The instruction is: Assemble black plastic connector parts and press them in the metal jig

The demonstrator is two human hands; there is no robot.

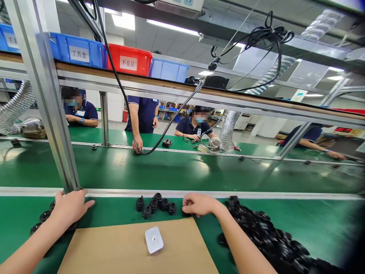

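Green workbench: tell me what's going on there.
A person has both bare hands over the green workbench. Their right hand is at a small black part, beside a cluster of black knobbed parts; whether its grip is closed is unclear. The left hand is open near the foot of the silver metal post. A white, rounded-square block lies on the brown cardboard sheet; a black heap of parts lies to the right.

Left hand (pixel 69 207) and right hand (pixel 199 204) are bare; both forearms (pixel 242 239), also bare, taper toward the wrists (pixel 219 209).
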